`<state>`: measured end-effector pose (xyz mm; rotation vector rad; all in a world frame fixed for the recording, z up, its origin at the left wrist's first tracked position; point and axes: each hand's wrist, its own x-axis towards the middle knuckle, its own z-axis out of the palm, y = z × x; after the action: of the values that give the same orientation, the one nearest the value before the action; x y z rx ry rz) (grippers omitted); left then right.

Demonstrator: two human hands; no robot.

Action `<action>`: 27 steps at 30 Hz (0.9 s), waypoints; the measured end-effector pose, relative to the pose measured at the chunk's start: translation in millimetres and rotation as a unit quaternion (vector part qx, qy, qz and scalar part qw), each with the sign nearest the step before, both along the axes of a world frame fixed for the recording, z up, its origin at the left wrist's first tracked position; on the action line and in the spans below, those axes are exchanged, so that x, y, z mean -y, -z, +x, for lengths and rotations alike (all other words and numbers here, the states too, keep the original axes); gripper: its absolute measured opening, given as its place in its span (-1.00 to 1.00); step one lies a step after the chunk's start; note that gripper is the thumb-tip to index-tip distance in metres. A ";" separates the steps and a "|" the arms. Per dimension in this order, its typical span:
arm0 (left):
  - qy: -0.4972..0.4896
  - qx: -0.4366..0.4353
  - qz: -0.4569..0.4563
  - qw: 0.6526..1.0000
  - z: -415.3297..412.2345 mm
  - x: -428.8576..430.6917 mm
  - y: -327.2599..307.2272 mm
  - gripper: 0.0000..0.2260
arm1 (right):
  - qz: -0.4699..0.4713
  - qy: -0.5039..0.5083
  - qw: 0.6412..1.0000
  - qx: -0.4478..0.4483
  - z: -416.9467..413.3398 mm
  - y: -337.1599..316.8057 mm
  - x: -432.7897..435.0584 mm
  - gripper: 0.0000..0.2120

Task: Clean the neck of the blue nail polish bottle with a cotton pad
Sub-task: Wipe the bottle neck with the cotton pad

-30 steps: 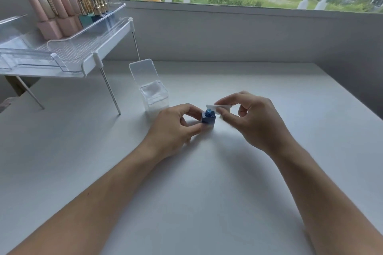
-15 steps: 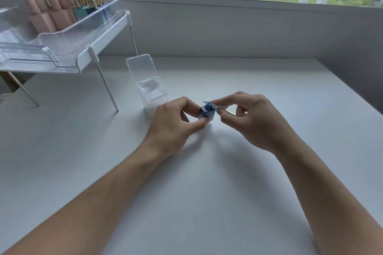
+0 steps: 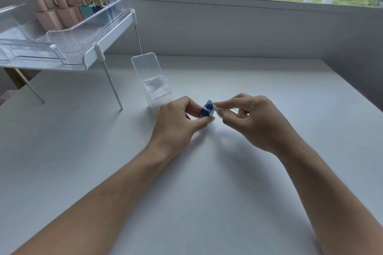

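The small blue nail polish bottle [image 3: 206,110] stands uncapped on the white table [image 3: 207,182], its threaded neck showing at the top. My left hand [image 3: 176,124] grips the bottle's body between thumb and fingers. A white cotton pad [image 3: 216,108] is pinched in my right hand [image 3: 255,120], folded against the right side of the neck. A gold cap [image 3: 233,112] peeks out behind my right fingers; whether the hand holds it I cannot tell.
A clear box of cotton pads [image 3: 155,91] with its lid up stands just behind my left hand. A raised clear rack [image 3: 68,51] at the back left carries several pink and gold-capped polish bottles [image 3: 62,4]. A window wall runs along the far edge.
The cotton pad has come down from above the bottle's top to press against the right side of the neck. My left hand keeps its grip on the bottle.
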<state>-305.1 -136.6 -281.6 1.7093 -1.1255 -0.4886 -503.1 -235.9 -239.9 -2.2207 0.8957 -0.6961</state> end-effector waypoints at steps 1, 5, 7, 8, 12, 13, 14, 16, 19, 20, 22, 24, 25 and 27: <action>-0.001 0.000 0.002 1.000 -0.1 -0.1 -0.1 -0.79 | 0.003 0.000 1.000 0.000 -0.4 -1.0 -0.2 -0.81; -0.005 -0.016 0.008 1.000 -0.3 -0.2 -1.5 -0.78 | 0.020 -0.008 1.000 -0.008 -1.9 -7.4 -3.6 -0.83; -0.006 -0.020 0.011 1.000 -0.6 -1.2 -2.9 -0.77 | 0.029 -0.012 0.999 -0.007 -2.4 -11.1 -6.0 -0.83; -0.004 -0.022 0.013 1.000 -0.7 -1.9 -3.6 -0.76 | 0.033 -0.010 0.999 -0.004 -2.8 -12.6 -6.3 -0.82; -0.002 -0.028 0.021 0.999 -1.8 -4.0 -5.3 -0.66 | 0.040 0.011 0.999 0.017 -4.4 -13.1 -2.1 -0.83; 0.001 -0.028 0.024 0.999 -2.0 -4.6 -5.7 -0.63 | 0.041 0.019 0.999 0.027 -4.8 -11.7 -0.5 -0.83; 0.005 -0.029 0.028 0.999 -1.3 -5.3 -6.2 -0.60 | 0.041 0.026 0.998 0.036 -4.9 -10.3 0.5 -0.83; 0.015 -0.043 0.043 0.998 2.4 -6.7 -7.0 -0.55 | 0.036 0.041 0.997 0.047 -4.4 -7.6 1.4 -0.84; 0.045 -0.095 0.057 0.993 10.3 -6.3 -8.4 -0.51 | 0.027 0.053 0.997 0.050 -2.2 -3.8 2.5 -0.85; 0.059 -0.108 0.058 0.991 12.5 -5.7 -9.9 -0.51 | 0.025 0.055 0.997 0.051 -0.9 -3.2 2.3 -0.85; 0.090 -0.114 0.064 0.987 15.7 -3.3 -12.1 -0.50 | 0.025 0.057 0.997 0.055 2.6 -1.4 1.3 -0.86; 0.117 -0.103 0.073 0.985 17.2 -2.0 -13.7 -0.56 | 0.026 0.055 0.997 0.055 6.1 -0.1 -1.5 -0.87; 0.127 -0.094 0.073 0.985 17.1 -1.5 -13.9 -0.62 | 0.029 0.053 0.997 0.054 7.6 0.0 -3.5 -0.88; 0.129 -0.076 0.072 0.986 16.2 -0.8 -13.1 -0.71 | 0.032 0.047 0.997 0.050 9.7 -0.6 -6.7 -0.88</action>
<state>-288.8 -135.9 -268.6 1.6239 -1.2298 -0.8655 -493.4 -229.1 -239.4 -2.0790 0.9640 -0.8048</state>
